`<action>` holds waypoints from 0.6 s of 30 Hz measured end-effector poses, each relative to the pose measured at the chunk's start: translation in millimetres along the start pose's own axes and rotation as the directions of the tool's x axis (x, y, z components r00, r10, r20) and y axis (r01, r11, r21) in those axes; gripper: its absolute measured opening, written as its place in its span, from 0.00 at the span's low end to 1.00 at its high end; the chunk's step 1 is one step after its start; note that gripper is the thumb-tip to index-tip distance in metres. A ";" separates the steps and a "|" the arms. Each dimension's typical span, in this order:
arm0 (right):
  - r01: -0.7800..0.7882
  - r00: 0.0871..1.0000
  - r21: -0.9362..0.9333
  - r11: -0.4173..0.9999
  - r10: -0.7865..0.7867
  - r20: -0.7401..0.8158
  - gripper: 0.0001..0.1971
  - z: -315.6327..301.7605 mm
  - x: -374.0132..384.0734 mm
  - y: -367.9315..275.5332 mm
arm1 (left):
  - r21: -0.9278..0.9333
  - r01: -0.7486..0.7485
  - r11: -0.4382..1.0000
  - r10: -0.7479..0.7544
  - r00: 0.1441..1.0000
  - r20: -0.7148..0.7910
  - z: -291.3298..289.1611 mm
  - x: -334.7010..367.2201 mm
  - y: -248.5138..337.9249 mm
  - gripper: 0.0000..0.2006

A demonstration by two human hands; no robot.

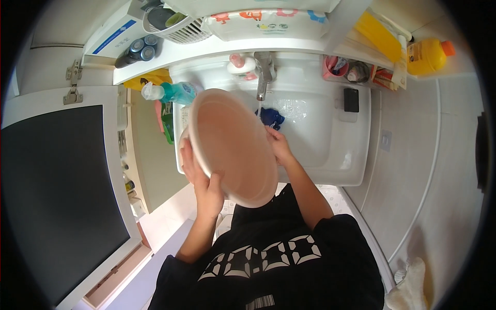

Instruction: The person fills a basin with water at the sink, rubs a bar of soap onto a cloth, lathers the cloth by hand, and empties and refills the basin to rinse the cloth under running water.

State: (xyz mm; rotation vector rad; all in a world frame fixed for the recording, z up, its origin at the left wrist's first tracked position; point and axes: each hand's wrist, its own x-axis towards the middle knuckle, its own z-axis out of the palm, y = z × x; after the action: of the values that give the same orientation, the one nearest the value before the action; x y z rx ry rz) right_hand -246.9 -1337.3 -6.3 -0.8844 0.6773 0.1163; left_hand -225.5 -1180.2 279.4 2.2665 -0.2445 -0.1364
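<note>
A pale pink plastic wash basin (237, 147) is held up over the near left part of the white sink (330, 150), tilted with its hollow inside showing. My left hand (201, 175) grips its left rim, thumb on the near edge and fingers around the outside. At the basin's right edge, my right hand (279, 147) is closed on the rim, its fingertips partly hidden. Just beyond that hand, a dark blue wet cloth (272, 119) lies in the sink under the metal faucet (264, 77). A thin stream of water runs from the spout, and the basin covers part of the sink.
A teal spray bottle (178, 93) and a white pump bottle (242, 67) stand along the sink's far side. A black soap bar or box (351, 99) sits at the right. An open mirrored cabinet door (62, 201) juts in at left. Above runs a white shelf (217, 47).
</note>
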 end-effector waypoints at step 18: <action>-0.200 0.951 0.021 0.980 0.189 0.246 0.15 1.6 -11.6 -19.1 | 0.241 -0.329 0.913 0.279 0.935 0.220 -0.7 29.3 41.0 0.25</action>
State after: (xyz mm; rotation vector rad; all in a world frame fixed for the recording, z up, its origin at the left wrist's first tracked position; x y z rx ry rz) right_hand -248.3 -1346.3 14.2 -0.7424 0.5335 0.3791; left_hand -202.1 -1212.2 310.7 2.4568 -0.7536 -0.1514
